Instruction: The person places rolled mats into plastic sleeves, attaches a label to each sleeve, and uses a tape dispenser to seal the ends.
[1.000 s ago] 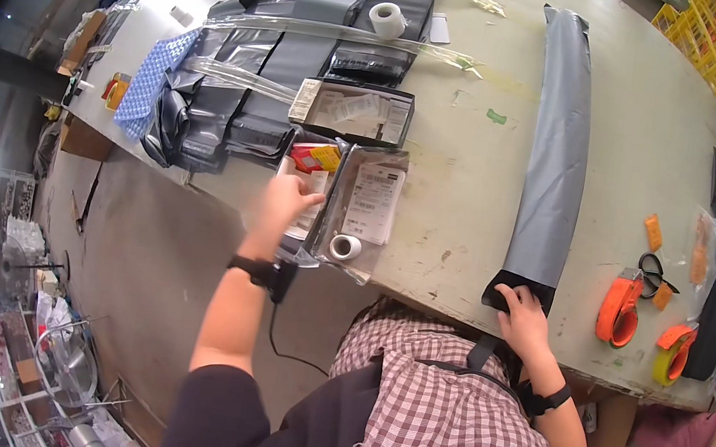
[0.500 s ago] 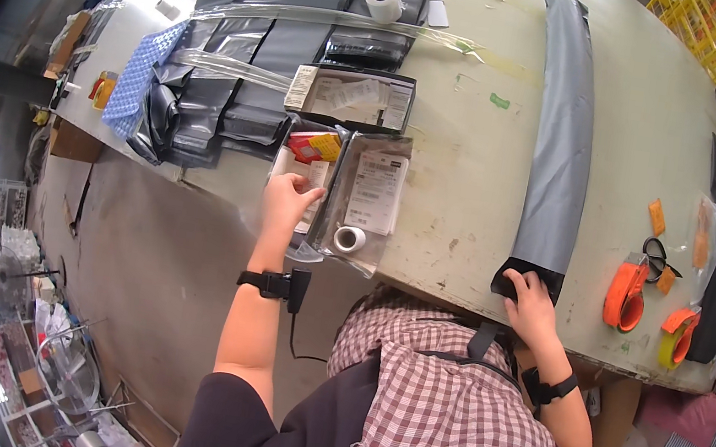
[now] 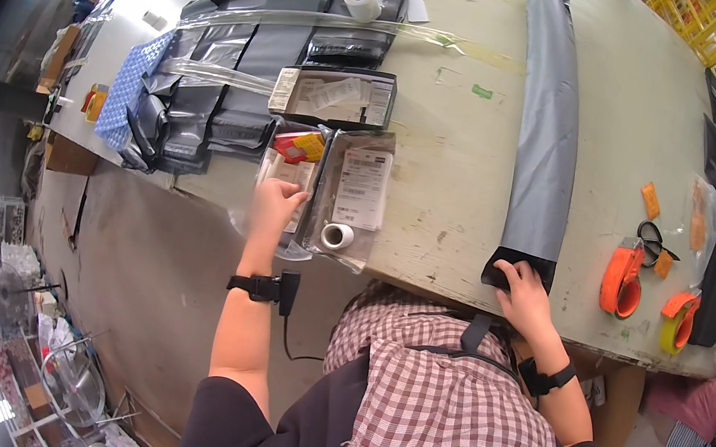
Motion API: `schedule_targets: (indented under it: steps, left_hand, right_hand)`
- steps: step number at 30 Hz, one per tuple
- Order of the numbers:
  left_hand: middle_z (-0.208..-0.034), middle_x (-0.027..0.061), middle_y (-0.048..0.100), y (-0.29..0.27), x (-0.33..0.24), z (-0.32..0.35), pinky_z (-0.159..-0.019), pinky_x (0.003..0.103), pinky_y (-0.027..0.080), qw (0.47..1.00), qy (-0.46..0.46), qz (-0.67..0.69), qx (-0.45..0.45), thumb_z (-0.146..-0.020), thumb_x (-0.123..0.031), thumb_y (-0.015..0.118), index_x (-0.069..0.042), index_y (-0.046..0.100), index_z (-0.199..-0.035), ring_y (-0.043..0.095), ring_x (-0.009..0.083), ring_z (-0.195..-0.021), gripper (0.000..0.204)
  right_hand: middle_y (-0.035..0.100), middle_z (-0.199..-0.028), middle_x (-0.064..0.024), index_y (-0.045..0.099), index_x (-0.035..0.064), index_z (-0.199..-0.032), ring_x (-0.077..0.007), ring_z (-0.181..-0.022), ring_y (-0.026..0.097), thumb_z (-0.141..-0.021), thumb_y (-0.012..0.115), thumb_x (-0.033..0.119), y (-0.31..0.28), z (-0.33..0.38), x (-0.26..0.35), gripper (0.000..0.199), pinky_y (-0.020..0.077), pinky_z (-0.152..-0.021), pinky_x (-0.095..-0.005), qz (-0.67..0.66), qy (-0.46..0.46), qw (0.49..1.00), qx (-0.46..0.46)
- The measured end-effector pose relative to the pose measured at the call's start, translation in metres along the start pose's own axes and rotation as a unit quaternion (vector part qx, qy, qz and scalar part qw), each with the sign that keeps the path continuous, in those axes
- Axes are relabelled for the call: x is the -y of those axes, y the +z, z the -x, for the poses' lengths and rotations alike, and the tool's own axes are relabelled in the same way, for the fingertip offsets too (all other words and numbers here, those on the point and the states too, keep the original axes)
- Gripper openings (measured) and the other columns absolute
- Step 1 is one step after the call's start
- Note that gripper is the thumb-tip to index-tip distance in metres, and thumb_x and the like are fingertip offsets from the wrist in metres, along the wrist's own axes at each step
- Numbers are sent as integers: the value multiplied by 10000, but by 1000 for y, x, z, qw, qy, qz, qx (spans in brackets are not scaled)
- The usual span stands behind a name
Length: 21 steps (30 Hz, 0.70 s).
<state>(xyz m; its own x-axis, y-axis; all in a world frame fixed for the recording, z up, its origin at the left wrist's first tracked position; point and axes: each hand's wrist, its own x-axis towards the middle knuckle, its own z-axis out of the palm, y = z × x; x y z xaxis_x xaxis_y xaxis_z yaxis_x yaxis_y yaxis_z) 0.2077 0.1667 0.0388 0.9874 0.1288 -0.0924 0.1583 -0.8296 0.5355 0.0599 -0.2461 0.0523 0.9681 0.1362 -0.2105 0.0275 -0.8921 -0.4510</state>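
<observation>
Reaching forward, left hand lies flat on a clear packet; right hand pinches grey sheet.

Between the left hand and the right hand lies a bare stretch of table, open for passing. Just right of the left hand, a clear tray with a small tape roll blocks the edge. Right of the right hand stand two orange tape dispensers, with scissors beyond.
</observation>
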Motion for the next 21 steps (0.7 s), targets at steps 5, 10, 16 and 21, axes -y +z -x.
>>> schedule_targets:
  steps: [5,10,16,21]
  left_hand:
    - [-765,125,635,4,10,2,-627,303,480,997,73,-23,-30,-679,-146,727,-3,683,-789,621,225,-697,186]
    - [-717,113,585,7,9,-2,-616,323,468,987,141,-76,-21,-661,-69,702,-4,630,-787,582,234,-668,159]
    - [-754,97,559,13,4,-5,-596,316,462,976,206,-43,-60,-650,-3,683,-12,573,-831,563,229,-636,212]
    - [-729,81,581,17,5,-3,-577,294,466,979,187,-29,-81,-669,-33,693,1,599,-787,576,188,-612,155]
  right_hand:
    - [482,-955,-97,465,179,-1159,-310,-914,502,-720,635,101,-1,0,-4,477,447,-793,-390,-11,-2,1000,14]
    - [479,-972,-97,458,181,-1169,-310,-931,494,-721,639,112,2,3,-8,488,444,-799,-392,-3,-10,1000,4]
    - [481,-961,-85,471,183,-1168,-294,-920,494,-701,642,90,0,1,-5,506,455,-796,-391,2,-9,1000,4]
    - [482,-960,-85,472,178,-1167,-295,-923,492,-696,644,85,2,1,-4,509,454,-799,-390,4,-9,1000,3]
